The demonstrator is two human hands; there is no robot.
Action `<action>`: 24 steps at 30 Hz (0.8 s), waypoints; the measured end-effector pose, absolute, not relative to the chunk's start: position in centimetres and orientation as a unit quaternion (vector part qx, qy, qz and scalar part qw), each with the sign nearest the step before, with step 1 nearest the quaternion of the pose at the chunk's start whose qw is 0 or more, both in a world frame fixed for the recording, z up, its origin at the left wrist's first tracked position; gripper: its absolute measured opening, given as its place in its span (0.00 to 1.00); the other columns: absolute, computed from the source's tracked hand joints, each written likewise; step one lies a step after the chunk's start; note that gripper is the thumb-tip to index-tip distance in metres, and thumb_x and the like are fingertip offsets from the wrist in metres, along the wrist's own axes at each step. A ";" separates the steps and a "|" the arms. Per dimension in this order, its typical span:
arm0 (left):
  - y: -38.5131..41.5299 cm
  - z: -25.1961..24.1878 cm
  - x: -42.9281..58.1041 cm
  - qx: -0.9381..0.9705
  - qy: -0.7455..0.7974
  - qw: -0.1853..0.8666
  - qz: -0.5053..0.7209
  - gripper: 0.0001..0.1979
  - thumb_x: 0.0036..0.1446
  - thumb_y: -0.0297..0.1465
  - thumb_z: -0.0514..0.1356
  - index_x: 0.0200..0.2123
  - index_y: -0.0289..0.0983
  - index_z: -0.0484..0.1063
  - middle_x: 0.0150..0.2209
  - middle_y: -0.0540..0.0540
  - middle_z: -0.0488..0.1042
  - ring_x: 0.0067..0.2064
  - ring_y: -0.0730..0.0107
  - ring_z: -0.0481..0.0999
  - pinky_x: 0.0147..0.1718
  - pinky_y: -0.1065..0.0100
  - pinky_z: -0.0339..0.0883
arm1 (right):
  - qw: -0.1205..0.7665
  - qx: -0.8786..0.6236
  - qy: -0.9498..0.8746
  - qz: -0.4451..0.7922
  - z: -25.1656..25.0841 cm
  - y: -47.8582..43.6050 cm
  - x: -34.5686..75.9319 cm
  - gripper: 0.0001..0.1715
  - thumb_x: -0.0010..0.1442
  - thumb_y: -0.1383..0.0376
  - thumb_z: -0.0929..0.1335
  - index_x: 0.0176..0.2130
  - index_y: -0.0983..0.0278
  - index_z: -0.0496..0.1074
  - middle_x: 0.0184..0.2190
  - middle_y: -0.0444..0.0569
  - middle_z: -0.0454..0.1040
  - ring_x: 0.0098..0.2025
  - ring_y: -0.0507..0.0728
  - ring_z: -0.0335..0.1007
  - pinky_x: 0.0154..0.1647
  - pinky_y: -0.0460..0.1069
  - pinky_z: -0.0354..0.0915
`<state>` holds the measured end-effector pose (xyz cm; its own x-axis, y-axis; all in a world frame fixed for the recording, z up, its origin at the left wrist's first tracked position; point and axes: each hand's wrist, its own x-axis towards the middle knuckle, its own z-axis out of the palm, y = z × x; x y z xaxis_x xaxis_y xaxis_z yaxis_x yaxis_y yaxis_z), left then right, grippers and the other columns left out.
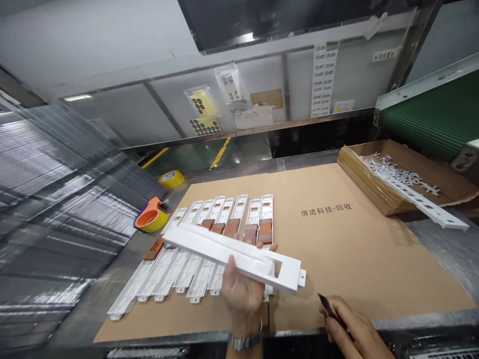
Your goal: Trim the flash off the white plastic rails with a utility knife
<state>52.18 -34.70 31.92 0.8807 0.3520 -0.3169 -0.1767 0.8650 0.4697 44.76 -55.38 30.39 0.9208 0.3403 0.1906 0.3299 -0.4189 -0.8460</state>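
My left hand (243,294) is closed around a long white plastic panel (232,253), held tilted above the table. Its smooth face is toward me, with a rectangular cutout and a small holed tab at the right end. Low on the right, my right hand (350,324) grips a small dark knife (327,304), its pointed tip up and left, apart from the panel. Behind my left hand, several similar white panels (198,279) lie side by side, partly hidden by the held one. Reddish-brown blocks (265,231) rest on them; one block (153,249) sits at the left.
Cardboard (374,259) covers the tabletop. At the right back stands a carton (368,187) with small white parts and another white strip (426,199) across its edge. An orange tape dispenser (151,215) and a yellow tape roll (171,179) lie at the left. A green conveyor (437,114) is beyond.
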 end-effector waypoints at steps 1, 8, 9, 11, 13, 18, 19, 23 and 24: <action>-34.9 32.1 51.9 0.237 0.238 0.930 0.147 0.29 0.39 0.38 0.71 0.47 0.43 0.71 0.36 0.48 0.77 0.37 0.58 0.78 0.39 0.52 0.75 | 0.494 -0.847 -0.195 -0.032 30.0 -55.5 44.8 0.11 0.70 0.62 0.57 0.43 0.58 0.66 0.30 0.43 0.74 0.29 0.51 0.72 0.31 0.42 0.67; -36.2 31.8 50.6 0.378 0.278 0.856 0.220 0.44 0.25 0.45 0.76 0.49 0.43 0.66 0.33 0.51 0.77 0.32 0.61 0.80 0.33 0.61 0.76 | 0.312 -0.892 -0.204 -0.258 27.3 -55.1 45.2 0.19 0.70 0.63 0.57 0.56 0.66 0.63 0.33 0.52 0.74 0.32 0.56 0.73 0.32 0.47 0.69; -36.2 31.7 50.5 0.387 0.275 0.849 0.231 0.44 0.25 0.45 0.76 0.50 0.43 0.66 0.33 0.51 0.77 0.32 0.62 0.80 0.34 0.62 0.76 | 0.305 -0.896 -0.185 -0.264 27.3 -54.9 45.2 0.21 0.71 0.61 0.56 0.57 0.67 0.63 0.32 0.52 0.73 0.32 0.56 0.72 0.32 0.47 0.68; -36.1 31.6 50.5 0.403 0.271 0.837 0.253 0.45 0.26 0.45 0.75 0.50 0.43 0.65 0.33 0.51 0.76 0.32 0.63 0.79 0.33 0.63 0.76 | 0.303 -0.900 -0.158 -0.270 27.3 -54.5 45.1 0.22 0.72 0.59 0.54 0.57 0.67 0.63 0.32 0.52 0.72 0.32 0.56 0.71 0.31 0.48 0.67; -36.1 31.6 50.5 0.411 0.270 0.831 0.260 0.46 0.26 0.44 0.76 0.51 0.42 0.64 0.32 0.52 0.76 0.31 0.63 0.79 0.32 0.64 0.76 | 0.295 -0.904 -0.152 -0.271 27.3 -54.3 45.0 0.21 0.72 0.60 0.55 0.56 0.66 0.64 0.31 0.51 0.72 0.32 0.56 0.70 0.31 0.47 0.66; -36.5 32.4 50.5 0.404 0.280 0.833 0.256 0.46 0.26 0.47 0.75 0.50 0.42 0.63 0.29 0.54 0.74 0.28 0.67 0.78 0.29 0.68 0.76 | 0.280 -0.908 -0.160 -0.266 27.1 -54.4 45.0 0.20 0.72 0.61 0.56 0.55 0.66 0.65 0.30 0.49 0.71 0.30 0.54 0.69 0.30 0.47 0.63; -36.6 32.5 50.5 0.405 0.281 0.832 0.256 0.45 0.27 0.48 0.74 0.50 0.42 0.63 0.29 0.54 0.74 0.28 0.67 0.78 0.29 0.68 0.76 | 0.277 -0.909 -0.162 -0.266 27.1 -54.5 45.0 0.20 0.72 0.61 0.56 0.55 0.66 0.65 0.30 0.49 0.71 0.30 0.54 0.69 0.30 0.46 0.63; -36.8 32.6 50.5 0.411 0.282 0.827 0.260 0.45 0.25 0.46 0.75 0.49 0.41 0.65 0.30 0.54 0.73 0.29 0.67 0.78 0.29 0.69 0.76 | 0.249 -0.911 -0.187 -0.272 27.0 -54.9 45.1 0.19 0.71 0.63 0.57 0.55 0.68 0.65 0.28 0.48 0.69 0.29 0.54 0.68 0.29 0.46 0.62; -36.8 32.5 50.5 0.410 0.283 0.827 0.262 0.45 0.25 0.46 0.75 0.48 0.41 0.65 0.30 0.54 0.73 0.29 0.68 0.78 0.29 0.70 0.76 | 0.243 -0.910 -0.193 -0.273 27.0 -54.9 45.2 0.19 0.71 0.63 0.58 0.55 0.69 0.65 0.28 0.48 0.69 0.29 0.54 0.68 0.29 0.46 0.62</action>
